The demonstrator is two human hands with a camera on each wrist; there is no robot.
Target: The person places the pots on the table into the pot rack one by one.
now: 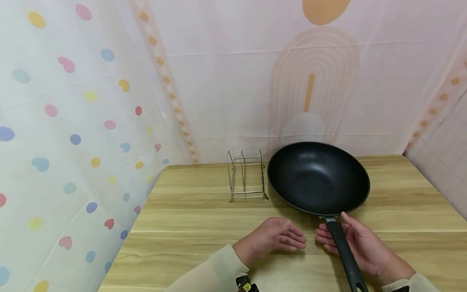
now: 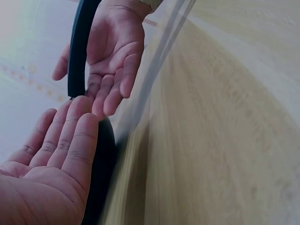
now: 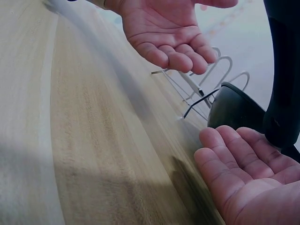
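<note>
Between my hands: black pan handle point(image 1: 343, 251), pan point(image 1: 318, 177) resting flat on wooden table point(image 1: 189, 227). Right hand point(image 1: 359, 245) open, palm cupped under the handle, fingers not closed round it. Left hand point(image 1: 273, 237) open, palm up, holding nothing. Beyond left hand: wire rack point(image 1: 246, 176), empty, just beside pan. I judge: nothing gripped or lifted yet.

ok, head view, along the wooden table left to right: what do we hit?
Silver wire rack → left hand → black nonstick frying pan → right hand, open beneath the pan's black handle.
</note>
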